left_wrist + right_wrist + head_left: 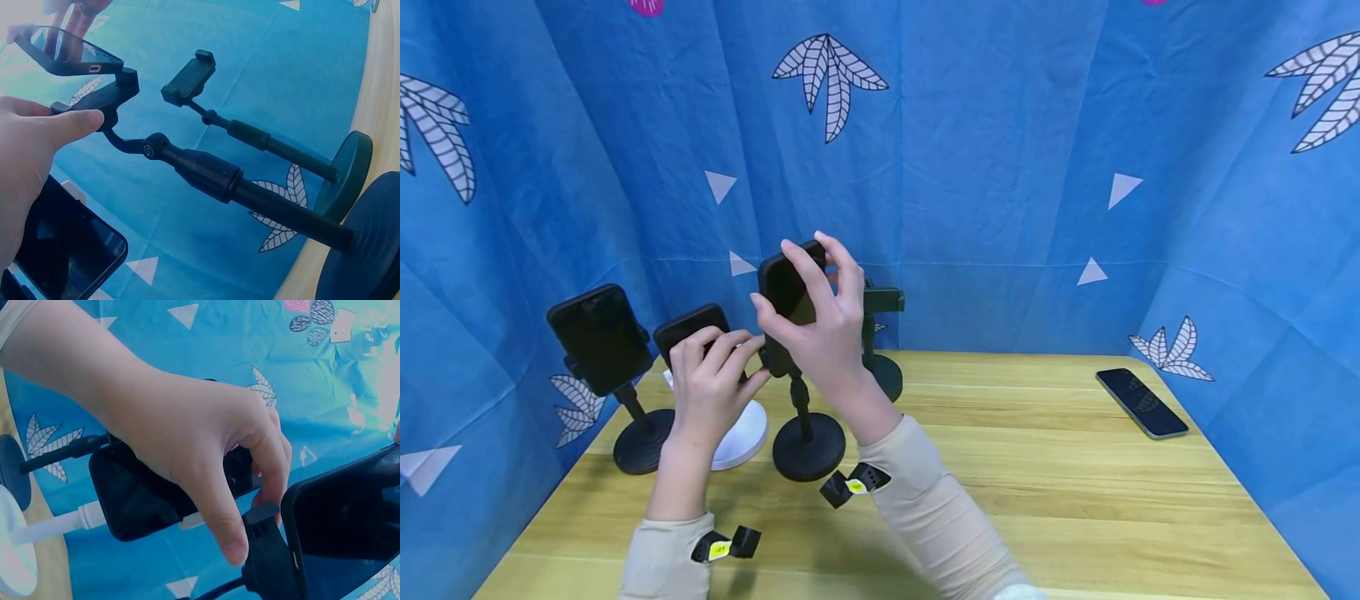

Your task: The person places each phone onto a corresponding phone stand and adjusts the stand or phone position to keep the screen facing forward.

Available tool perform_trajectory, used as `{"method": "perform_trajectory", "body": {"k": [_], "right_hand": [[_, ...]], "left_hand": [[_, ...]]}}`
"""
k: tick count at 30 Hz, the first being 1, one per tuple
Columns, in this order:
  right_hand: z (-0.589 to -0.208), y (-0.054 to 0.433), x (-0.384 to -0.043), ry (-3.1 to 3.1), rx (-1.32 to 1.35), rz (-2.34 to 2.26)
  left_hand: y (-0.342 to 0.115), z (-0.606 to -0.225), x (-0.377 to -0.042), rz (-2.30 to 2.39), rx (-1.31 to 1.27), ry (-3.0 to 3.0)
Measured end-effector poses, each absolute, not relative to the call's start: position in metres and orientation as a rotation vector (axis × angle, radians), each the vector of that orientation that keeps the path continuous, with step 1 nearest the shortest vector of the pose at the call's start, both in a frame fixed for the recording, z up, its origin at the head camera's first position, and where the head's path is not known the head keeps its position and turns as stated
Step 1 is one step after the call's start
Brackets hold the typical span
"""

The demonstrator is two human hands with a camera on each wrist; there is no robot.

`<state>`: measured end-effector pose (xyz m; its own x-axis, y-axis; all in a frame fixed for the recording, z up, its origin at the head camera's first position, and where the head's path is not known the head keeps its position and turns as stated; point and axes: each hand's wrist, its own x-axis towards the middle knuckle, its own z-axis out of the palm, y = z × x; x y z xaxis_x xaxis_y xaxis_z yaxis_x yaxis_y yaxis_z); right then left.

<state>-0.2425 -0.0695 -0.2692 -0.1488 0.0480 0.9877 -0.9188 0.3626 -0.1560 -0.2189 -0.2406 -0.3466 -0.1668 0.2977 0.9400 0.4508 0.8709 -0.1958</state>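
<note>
Beige sleeves [928, 508] nearest, I see the left hand [707, 379] pinching a black stand clamp [110, 97]; just right, the right hand [829, 333] grips a phone [780, 283].

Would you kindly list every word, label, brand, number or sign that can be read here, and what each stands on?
Nothing can be read with certainty.
Left wrist device, yellow label: dark characters, too small to read.
Right wrist device, yellow label: likewise too small.
Black stand, round mark on its joint: too blurred to make out.
Blue curtain: printed leaves and triangles, no legible lettering.
</note>
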Motion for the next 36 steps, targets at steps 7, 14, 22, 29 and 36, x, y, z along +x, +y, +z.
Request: {"method": "perform_trajectory", "body": {"k": [7,14,22,29,36], "right_hand": [[-0.270,-0.075,-0.243,-1.463,0.815,1.042],[-0.271,-0.079,-0.246,-1.474,0.780,1.044],[-0.270,-0.082,-0.249,-1.482,0.722,1.050],[-0.268,-0.079,-0.253,-1.481,0.682,1.051],[-0.269,-0.079,-0.253,-1.549,0.746,1.047]], "left_hand": [[-0.241,-0.347,-0.219,-0.134,-0.571,-1.762],[-0.239,-0.348,-0.219,-0.122,-0.570,-1.762],[-0.238,-0.348,-0.218,-0.109,-0.555,-1.760],[-0.237,-0.348,-0.218,-0.123,-0.566,-1.770],[-0.240,-0.347,-0.217,-0.125,-0.562,-1.791]]}}
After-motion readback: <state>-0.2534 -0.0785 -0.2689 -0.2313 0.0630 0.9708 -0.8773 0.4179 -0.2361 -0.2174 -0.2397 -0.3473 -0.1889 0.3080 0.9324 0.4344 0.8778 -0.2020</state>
